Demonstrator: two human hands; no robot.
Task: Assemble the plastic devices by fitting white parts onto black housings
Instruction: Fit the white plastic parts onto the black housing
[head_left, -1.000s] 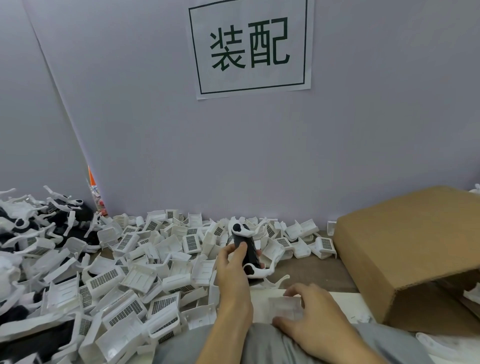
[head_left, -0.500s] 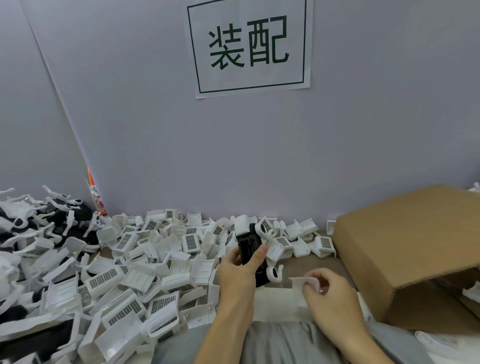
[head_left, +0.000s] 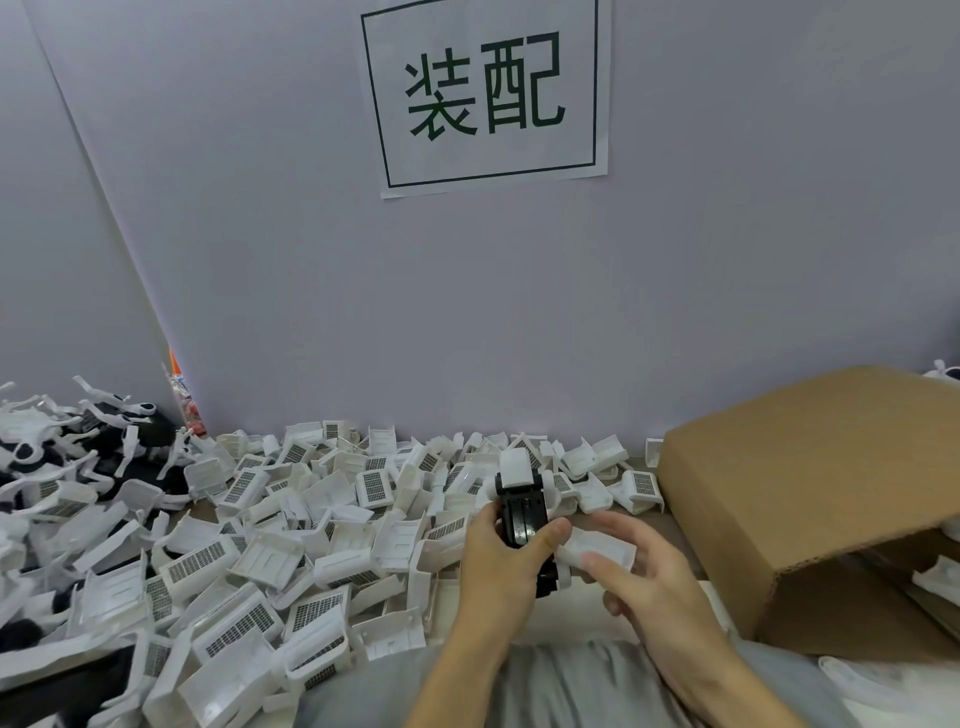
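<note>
Black housing (head_left: 521, 519) sat upright in your left hand (head_left: 498, 566), gripped w/ thumb; your right hand (head_left: 641, 577) pinched a white part (head_left: 597, 552) beside it, above the bench (head_left: 670, 525).

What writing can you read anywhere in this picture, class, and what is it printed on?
"装配": large dark characters inside a thin rectangular border on the white paper sign fixed to the wall.
No other readable text: the cardboard box and the white plastic parts show no lettering.
</note>
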